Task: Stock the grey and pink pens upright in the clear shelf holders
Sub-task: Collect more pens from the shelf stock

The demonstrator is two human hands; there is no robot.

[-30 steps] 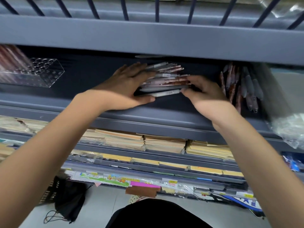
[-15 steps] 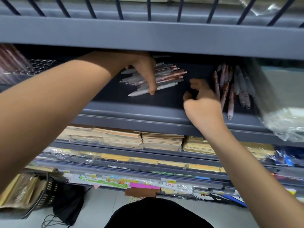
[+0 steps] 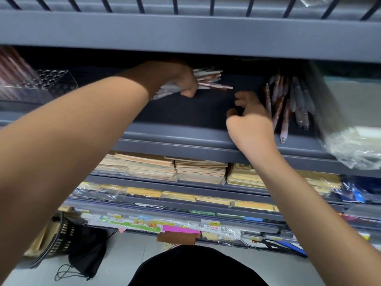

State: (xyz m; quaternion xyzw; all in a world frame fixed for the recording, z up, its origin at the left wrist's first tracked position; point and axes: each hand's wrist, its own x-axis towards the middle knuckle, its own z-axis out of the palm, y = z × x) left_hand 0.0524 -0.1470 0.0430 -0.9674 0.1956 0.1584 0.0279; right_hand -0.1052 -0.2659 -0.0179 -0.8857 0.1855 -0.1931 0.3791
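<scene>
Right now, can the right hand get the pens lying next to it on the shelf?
Probably yes. The right hand is already on the shelf, right beside the loose pens, and nothing lies between them.

Shelf (image 3: 185, 112), dark deck: bare strip in the middle, between the left hand (image 3: 183, 81) and right hand (image 3: 249, 118), open to the front lip.
Overhead: grey beam (image 3: 185, 32) caps the opening low.
Left end: clear holder (image 3: 47, 83) fills the corner.
Back centre: bundle of pens (image 3: 210, 81) closed in the left hand.
Right: loose pens (image 3: 288, 100) lying flat, just beside the right hand.
Far right: plastic-wrapped packet (image 3: 348, 141) overhangs the lip.
</scene>
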